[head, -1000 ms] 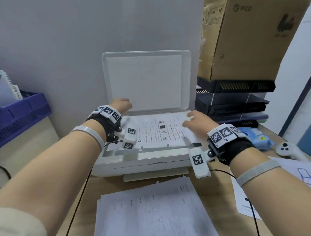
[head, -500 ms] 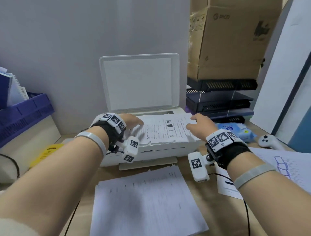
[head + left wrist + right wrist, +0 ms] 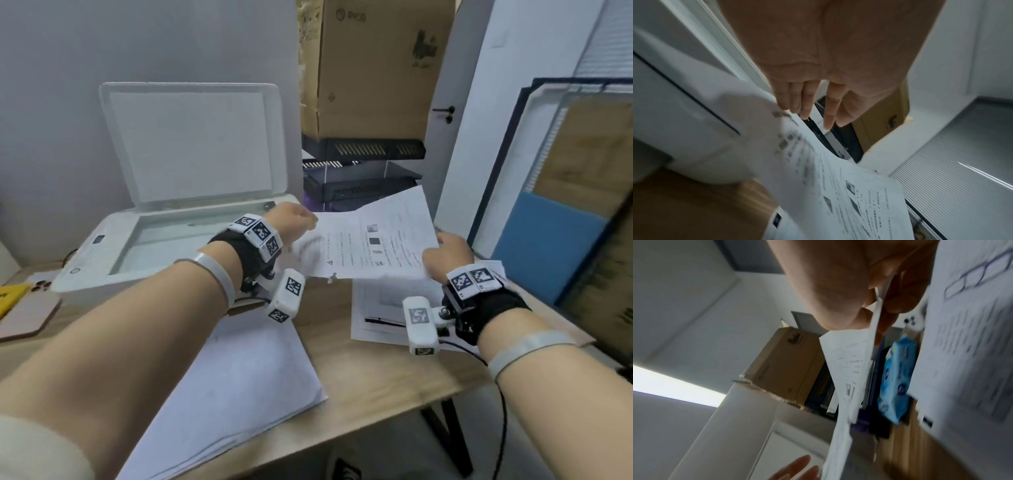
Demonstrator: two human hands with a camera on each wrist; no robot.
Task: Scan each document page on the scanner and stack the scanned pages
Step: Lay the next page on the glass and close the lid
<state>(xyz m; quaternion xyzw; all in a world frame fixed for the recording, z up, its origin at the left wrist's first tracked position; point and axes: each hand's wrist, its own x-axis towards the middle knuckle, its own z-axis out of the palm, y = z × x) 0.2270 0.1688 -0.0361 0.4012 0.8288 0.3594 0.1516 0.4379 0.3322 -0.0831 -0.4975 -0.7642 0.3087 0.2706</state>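
The white scanner (image 3: 102, 260) stands at the left with its lid (image 3: 191, 144) up and its glass (image 3: 164, 243) bare. A printed page (image 3: 373, 246) hangs in the air to the right of the scanner, over a few sheets (image 3: 380, 308) lying on the desk. My right hand (image 3: 445, 250) pinches the page's right edge between thumb and fingers (image 3: 869, 305). My left hand (image 3: 301, 219) is at the page's left edge with straight fingers (image 3: 803, 104); the page (image 3: 838, 186) curls away just below them. A thick paper stack (image 3: 239, 377) lies at the desk's front.
A cardboard box (image 3: 376, 68) sits on black paper trays (image 3: 363, 164) behind the page. A blue wipes pack (image 3: 896, 382) lies by the trays. Framed boards (image 3: 565, 205) lean at the right. A phone (image 3: 27, 308) lies left of the scanner. The desk's front edge (image 3: 376, 407) is close.
The page has come off the scanner glass and moved right, above the sheets on the desk. My left hand's fingers have straightened at its edge.
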